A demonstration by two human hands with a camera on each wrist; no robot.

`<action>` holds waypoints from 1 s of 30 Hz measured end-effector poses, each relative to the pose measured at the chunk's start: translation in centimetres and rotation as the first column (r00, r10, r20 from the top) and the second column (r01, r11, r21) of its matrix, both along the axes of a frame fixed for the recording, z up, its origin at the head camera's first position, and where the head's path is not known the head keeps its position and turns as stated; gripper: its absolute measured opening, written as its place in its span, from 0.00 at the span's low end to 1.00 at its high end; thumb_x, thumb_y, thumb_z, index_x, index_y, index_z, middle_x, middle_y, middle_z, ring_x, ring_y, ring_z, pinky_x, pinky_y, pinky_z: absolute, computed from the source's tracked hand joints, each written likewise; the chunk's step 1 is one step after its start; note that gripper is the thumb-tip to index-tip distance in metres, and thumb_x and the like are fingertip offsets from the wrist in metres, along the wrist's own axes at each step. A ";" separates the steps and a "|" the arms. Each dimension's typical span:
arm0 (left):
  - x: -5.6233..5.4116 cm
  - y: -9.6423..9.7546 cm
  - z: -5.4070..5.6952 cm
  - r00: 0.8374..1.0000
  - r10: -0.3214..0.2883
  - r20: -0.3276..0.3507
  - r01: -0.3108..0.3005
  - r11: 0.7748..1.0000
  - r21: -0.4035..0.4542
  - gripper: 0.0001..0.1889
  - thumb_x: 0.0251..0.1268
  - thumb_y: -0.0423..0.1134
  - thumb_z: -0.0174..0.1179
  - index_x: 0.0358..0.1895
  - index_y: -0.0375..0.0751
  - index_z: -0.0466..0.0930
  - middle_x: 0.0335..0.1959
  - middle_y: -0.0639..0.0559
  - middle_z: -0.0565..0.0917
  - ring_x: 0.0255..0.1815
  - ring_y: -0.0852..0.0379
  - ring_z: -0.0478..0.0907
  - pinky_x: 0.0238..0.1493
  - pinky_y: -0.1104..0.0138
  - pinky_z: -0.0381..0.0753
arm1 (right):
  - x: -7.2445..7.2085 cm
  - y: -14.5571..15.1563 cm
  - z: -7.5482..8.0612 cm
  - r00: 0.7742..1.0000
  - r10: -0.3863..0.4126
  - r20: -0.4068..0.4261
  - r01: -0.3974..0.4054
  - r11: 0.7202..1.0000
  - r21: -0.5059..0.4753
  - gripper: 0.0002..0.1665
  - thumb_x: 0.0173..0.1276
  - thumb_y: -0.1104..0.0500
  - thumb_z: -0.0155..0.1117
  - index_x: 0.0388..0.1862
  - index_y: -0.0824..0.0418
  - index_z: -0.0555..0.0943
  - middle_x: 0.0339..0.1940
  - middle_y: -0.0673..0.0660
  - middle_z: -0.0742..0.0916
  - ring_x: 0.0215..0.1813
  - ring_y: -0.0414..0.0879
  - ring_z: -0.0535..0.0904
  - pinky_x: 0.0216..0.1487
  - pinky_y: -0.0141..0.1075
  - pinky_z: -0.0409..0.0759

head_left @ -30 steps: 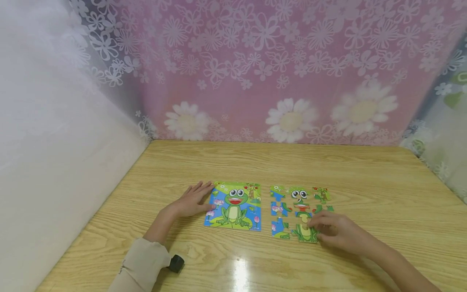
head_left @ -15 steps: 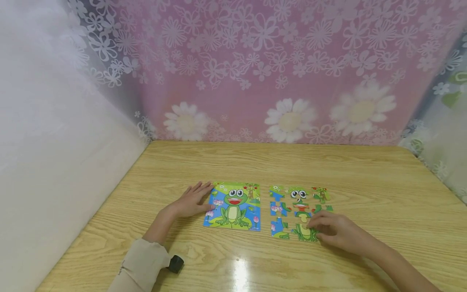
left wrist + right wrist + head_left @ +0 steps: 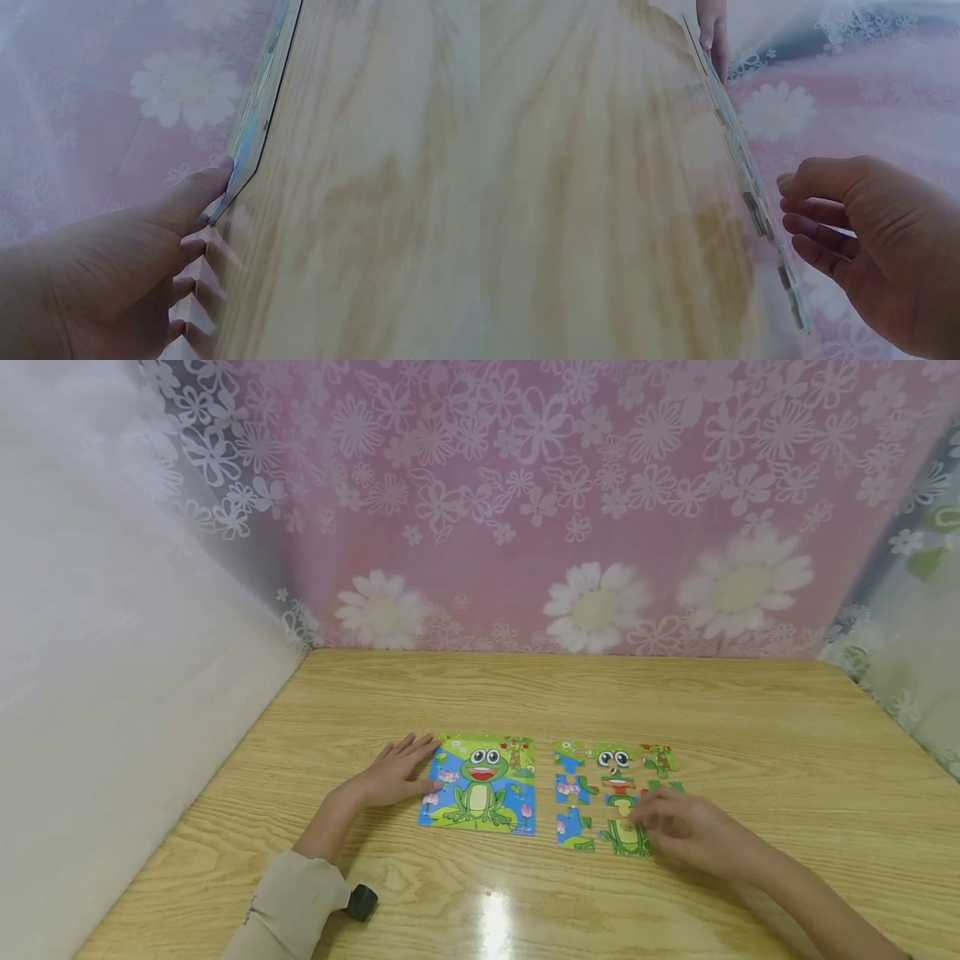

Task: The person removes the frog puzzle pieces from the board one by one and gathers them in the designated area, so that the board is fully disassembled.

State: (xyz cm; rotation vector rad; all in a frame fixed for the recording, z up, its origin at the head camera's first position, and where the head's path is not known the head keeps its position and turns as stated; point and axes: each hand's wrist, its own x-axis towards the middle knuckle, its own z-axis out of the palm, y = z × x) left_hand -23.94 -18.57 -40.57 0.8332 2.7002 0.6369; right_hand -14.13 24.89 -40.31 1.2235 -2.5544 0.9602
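Note:
A square picture board with a smiling green frog [image 3: 480,797] lies flat on the table. My left hand [image 3: 393,777] rests at its left side, fingers straight on the tabletop and thumb on the board's edge. To its right, loose jigsaw pieces of the same frog picture are laid out with small gaps. My right hand [image 3: 697,831] hovers over their right side, fingers loosely bent. In the right wrist view its fingertips [image 3: 786,180] hold nothing and stand apart from the pieces. Nearest to it is the frog's-body piece [image 3: 630,841]. This hand partly hides the right-hand pieces.
The wooden table [image 3: 487,693] reaches back to a pink flowered curtain [image 3: 480,527]. A white cloth [image 3: 135,652] hangs along the left side. A small black object [image 3: 362,902] sits at the left sleeve [image 3: 296,893].
My right hand has let go of the frog's-body piece and risen slightly away from it. That piece sits a touch farther up than before. The left hand has stayed put.

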 end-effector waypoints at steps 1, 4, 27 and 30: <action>0.0 0.0 0.0 1.000 -0.001 0.001 0.001 1.000 0.000 0.40 0.64 0.58 0.52 0.73 0.42 0.47 0.73 0.46 0.46 0.71 0.44 0.35 0.65 0.47 0.31 | -0.1 -0.2 0.2 1.000 0.005 -0.016 -0.005 1.000 -0.006 0.19 0.54 0.74 0.65 0.43 0.59 0.80 0.43 0.50 0.79 0.37 0.38 0.75 0.32 0.30 0.77; 0.0 0.0 0.0 1.000 -0.001 0.002 0.001 1.000 0.002 0.40 0.64 0.58 0.52 0.73 0.42 0.48 0.73 0.47 0.46 0.71 0.44 0.35 0.65 0.47 0.31 | -0.3 -0.9 0.8 0.999 -0.022 -0.028 0.022 1.000 -0.001 0.18 0.55 0.74 0.65 0.43 0.59 0.80 0.43 0.49 0.79 0.37 0.39 0.75 0.32 0.30 0.77; 0.3 0.2 0.4 1.000 0.000 -0.015 0.000 1.000 0.010 0.39 0.65 0.55 0.53 0.72 0.40 0.50 0.72 0.45 0.48 0.71 0.43 0.35 0.65 0.45 0.31 | -4.3 -11.2 1.3 0.993 -0.066 0.095 0.054 0.991 0.126 0.14 0.61 0.61 0.64 0.47 0.61 0.80 0.46 0.52 0.79 0.42 0.45 0.75 0.38 0.35 0.78; 0.3 0.1 0.4 1.000 0.003 -0.018 -0.003 1.000 0.012 0.39 0.65 0.55 0.53 0.72 0.40 0.50 0.72 0.44 0.48 0.71 0.43 0.36 0.65 0.45 0.32 | -4.2 -12.3 1.1 0.987 -0.094 0.131 0.072 0.984 0.163 0.16 0.61 0.58 0.65 0.48 0.61 0.80 0.46 0.51 0.78 0.45 0.45 0.74 0.43 0.37 0.77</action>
